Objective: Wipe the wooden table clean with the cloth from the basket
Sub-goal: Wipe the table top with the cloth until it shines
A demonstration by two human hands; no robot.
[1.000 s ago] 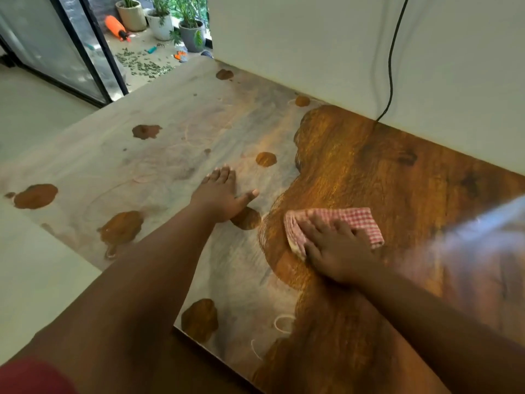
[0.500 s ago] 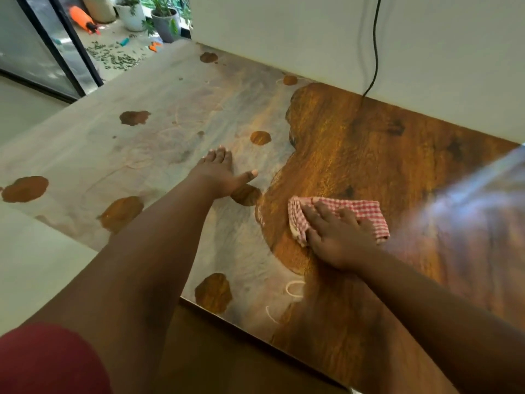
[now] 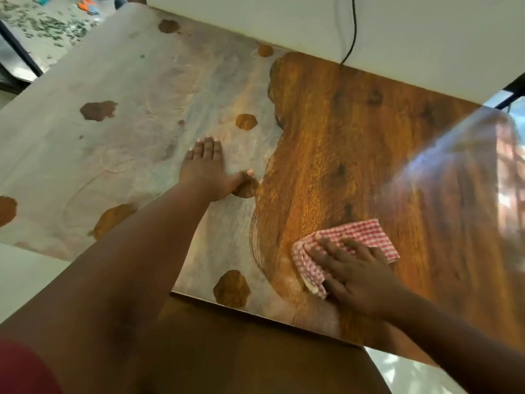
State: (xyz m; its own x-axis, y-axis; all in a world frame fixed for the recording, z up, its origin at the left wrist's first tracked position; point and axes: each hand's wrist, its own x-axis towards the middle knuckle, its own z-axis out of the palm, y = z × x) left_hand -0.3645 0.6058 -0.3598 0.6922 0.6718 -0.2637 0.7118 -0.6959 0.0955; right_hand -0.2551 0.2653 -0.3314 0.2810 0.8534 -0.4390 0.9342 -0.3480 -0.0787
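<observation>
The wooden table (image 3: pixel 355 143) is dark and glossy on its right part; its left part is coated in pale grey dust (image 3: pixel 127 115) with several round bare spots. A red-and-white checked cloth (image 3: pixel 355 237) lies folded near the table's front edge. My right hand (image 3: pixel 355 268) presses flat on top of the cloth, fingers spread and pointing left. My left hand (image 3: pixel 207 169) rests flat on the dusty part, fingers together, thumb out toward the clean wood. No basket is in view.
A white wall (image 3: pixel 397 29) runs along the table's far edge, with a black cable (image 3: pixel 353 32) hanging down to the tabletop. Beyond the far left corner is a floor strewn with small green bits (image 3: pixel 51 24). The table's front edge (image 3: pixel 255 311) is close to my body.
My right hand has slid the cloth toward the table's front edge and slightly right. My left hand stays planted on the dust. The camera has tilted down and moved closer.
</observation>
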